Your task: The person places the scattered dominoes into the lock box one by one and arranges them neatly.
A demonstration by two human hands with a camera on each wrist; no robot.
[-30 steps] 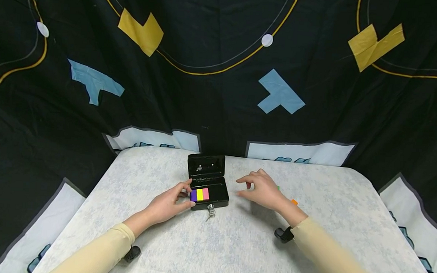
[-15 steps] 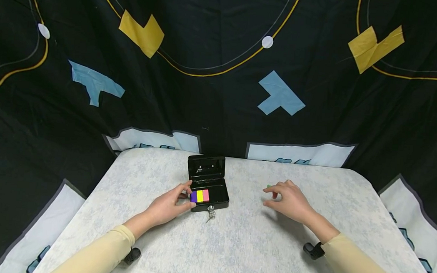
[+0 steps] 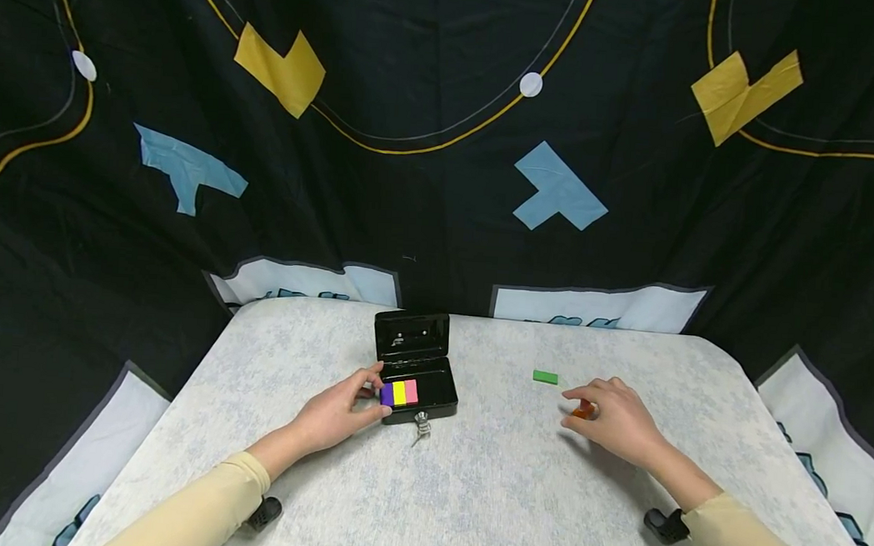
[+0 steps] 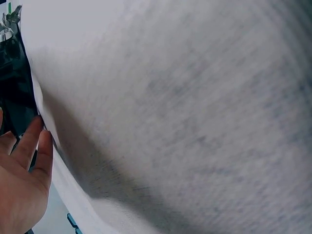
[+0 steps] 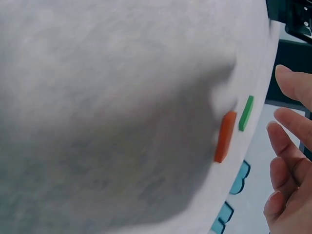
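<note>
A small black cash box (image 3: 441,383) stands on the table with its lid raised at the back and keys (image 3: 422,425) hanging from the front lock. Purple (image 3: 387,393), yellow (image 3: 399,393) and pink (image 3: 411,391) blocks lie side by side in its left part. My left hand (image 3: 333,407) holds the box's left end, thumb by the front corner and fingers farther back. An orange block (image 5: 225,137) lies on the table below my right hand (image 3: 612,420), whose thumb and fingers are spread apart around it in the head view. The right hand holds nothing.
A green block (image 3: 546,377) lies on the table between the box and my right hand, slightly farther back. White patterned cloth covers the table (image 3: 468,500). A dark curtain (image 3: 425,222) hangs right behind the table's far edge.
My right hand has moved right and toward me, away from the box and past the green block to the orange one. The left hand has stayed at the box.
</note>
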